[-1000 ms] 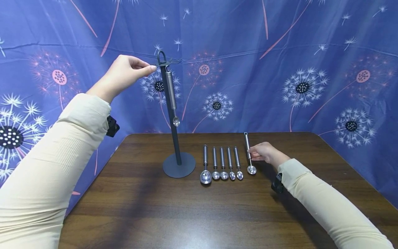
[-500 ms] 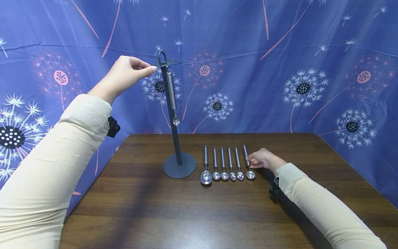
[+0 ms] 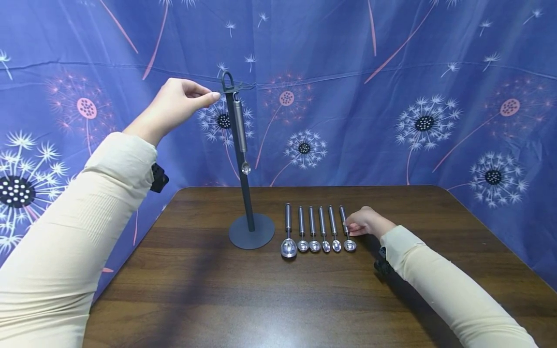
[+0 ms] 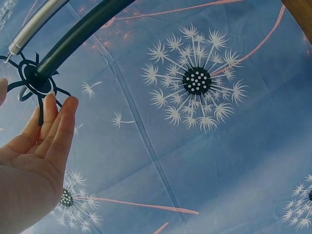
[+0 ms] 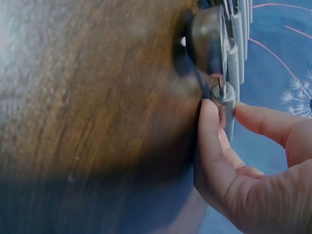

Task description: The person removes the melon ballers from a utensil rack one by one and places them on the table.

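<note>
A dark metal utensil stand (image 3: 245, 193) rises from a round base. My left hand (image 3: 174, 104) pinches one hook of its top ring; the left wrist view shows the fingers at that hook (image 4: 40, 113). One small steel melon baller (image 3: 240, 126) hangs from the ring. At the right end of a row on the table, my right hand (image 3: 367, 222) pinches the handle of a round-bowled melon baller (image 3: 350, 246) between thumb and fingers. That baller's bowl (image 5: 207, 41) is down at the tabletop in the right wrist view. Whether its handle touches the table is unclear.
Several more melon ballers (image 3: 314, 246) lie side by side, handles pointing away; the leftmost has the largest bowl (image 3: 288, 248). The brown wooden table (image 3: 261, 299) ends at a blue dandelion-patterned curtain (image 3: 348, 121).
My right hand has brought the melon baller left and down toward me, into line with the others, still pinching it. My left hand keeps its place on the stand's hook.
</note>
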Tool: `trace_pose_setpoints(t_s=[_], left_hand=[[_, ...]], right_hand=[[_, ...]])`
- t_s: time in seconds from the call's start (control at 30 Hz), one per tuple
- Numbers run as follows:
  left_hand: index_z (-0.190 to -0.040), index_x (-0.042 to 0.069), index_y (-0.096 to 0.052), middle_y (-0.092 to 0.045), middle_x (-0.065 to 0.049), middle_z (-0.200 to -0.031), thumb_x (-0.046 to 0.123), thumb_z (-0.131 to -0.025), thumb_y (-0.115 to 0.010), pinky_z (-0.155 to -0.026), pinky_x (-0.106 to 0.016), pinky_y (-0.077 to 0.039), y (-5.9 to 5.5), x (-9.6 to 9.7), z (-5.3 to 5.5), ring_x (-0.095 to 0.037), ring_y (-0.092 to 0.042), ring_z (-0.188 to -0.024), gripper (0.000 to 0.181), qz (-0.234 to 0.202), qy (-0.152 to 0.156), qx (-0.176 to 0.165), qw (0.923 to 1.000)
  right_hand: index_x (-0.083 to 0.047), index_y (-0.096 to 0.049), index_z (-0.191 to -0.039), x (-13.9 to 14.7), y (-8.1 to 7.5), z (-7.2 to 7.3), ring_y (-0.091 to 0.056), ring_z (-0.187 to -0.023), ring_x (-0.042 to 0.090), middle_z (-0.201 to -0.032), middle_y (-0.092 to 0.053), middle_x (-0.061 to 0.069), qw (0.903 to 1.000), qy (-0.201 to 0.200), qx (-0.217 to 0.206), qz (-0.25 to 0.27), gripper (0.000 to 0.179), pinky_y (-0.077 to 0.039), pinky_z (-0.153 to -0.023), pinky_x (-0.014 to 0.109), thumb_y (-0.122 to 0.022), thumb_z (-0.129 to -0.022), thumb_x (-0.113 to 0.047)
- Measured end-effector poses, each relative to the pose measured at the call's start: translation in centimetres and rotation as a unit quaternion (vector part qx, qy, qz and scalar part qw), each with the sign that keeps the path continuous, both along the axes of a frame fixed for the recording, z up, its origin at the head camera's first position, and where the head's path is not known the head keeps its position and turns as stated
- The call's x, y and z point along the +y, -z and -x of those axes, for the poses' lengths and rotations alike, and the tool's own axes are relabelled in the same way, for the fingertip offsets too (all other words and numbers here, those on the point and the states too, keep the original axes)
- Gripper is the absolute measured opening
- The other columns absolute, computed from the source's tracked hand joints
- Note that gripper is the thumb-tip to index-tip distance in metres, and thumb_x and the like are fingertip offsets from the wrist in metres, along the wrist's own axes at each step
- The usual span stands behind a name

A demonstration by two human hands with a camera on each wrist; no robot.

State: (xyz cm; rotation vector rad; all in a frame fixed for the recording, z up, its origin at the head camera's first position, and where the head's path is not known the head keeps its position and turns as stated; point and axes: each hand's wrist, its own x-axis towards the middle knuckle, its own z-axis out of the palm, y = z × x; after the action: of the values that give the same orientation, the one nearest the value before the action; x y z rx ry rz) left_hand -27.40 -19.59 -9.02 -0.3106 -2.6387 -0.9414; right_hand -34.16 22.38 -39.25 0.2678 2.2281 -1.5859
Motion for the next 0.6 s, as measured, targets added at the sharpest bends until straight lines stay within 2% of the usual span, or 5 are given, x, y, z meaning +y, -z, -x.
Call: trace_pose_setpoints(t_s=[0.17,0.27,0.37,0.47,0.6], left_hand=[[-0.128,0.005,-0.062,-0.068,0.009,-0.095,0.051,-0.092,-0.060,-0.108,-0.043,-0.040,-0.04,0.14,-0.09,-0.021,-0.058,-0.112,0.059,0.002,-0.001,0.000,1.0000],[-0.129,0.005,-0.061,-0.069,0.006,-0.100,0.052,-0.092,-0.059,-0.109,-0.044,-0.039,-0.03,0.20,-0.19,-0.023,-0.057,-0.115,0.060,0.002,-0.002,-0.003,1.0000],[-0.130,0.005,-0.060,-0.069,0.004,-0.105,0.052,-0.092,-0.059,-0.110,-0.044,-0.038,-0.04,0.27,-0.33,-0.023,-0.056,-0.117,0.061,0.002,-0.003,-0.005,1.0000],[-0.130,0.004,-0.060,-0.069,0.003,-0.105,0.052,-0.092,-0.059,-0.110,-0.044,-0.039,-0.05,0.30,-0.48,-0.024,-0.056,-0.118,0.061,0.002,-0.004,-0.004,1.0000],[-0.130,0.004,-0.060,-0.069,0.004,-0.104,0.052,-0.092,-0.059,-0.110,-0.044,-0.038,-0.10,0.37,-0.58,-0.024,-0.056,-0.118,0.061,0.002,-0.004,-0.005,1.0000]], right_hand=[[0.016,-0.010,-0.138,0.29,0.05,0.23,-0.060,-0.054,0.009,-0.062,-0.059,0.001,0.9998,-0.004,-0.018,0.010,0.069,-0.059,-0.064,0.026,-0.058,-0.089,0.004],[0.012,0.005,-0.144,0.44,0.13,0.31,-0.060,-0.054,0.009,-0.063,-0.059,0.001,0.9995,-0.004,-0.028,0.015,0.084,-0.059,-0.065,0.025,-0.059,-0.091,0.003],[0.015,-0.012,-0.138,0.58,0.18,0.26,-0.060,-0.055,0.008,-0.064,-0.059,0.001,0.9994,-0.003,-0.030,0.019,0.068,-0.059,-0.066,0.025,-0.059,-0.091,0.003],[0.012,-0.034,-0.117,0.73,0.19,0.12,-0.061,-0.057,0.009,-0.065,-0.060,0.001,0.9993,-0.009,-0.028,0.023,0.038,-0.059,-0.067,0.026,-0.059,-0.091,0.002],[0.003,-0.041,-0.100,0.89,0.24,0.00,-0.061,-0.057,0.009,-0.065,-0.059,0.001,0.9992,-0.013,-0.025,0.026,0.020,-0.059,-0.067,0.026,-0.059,-0.091,0.002]])
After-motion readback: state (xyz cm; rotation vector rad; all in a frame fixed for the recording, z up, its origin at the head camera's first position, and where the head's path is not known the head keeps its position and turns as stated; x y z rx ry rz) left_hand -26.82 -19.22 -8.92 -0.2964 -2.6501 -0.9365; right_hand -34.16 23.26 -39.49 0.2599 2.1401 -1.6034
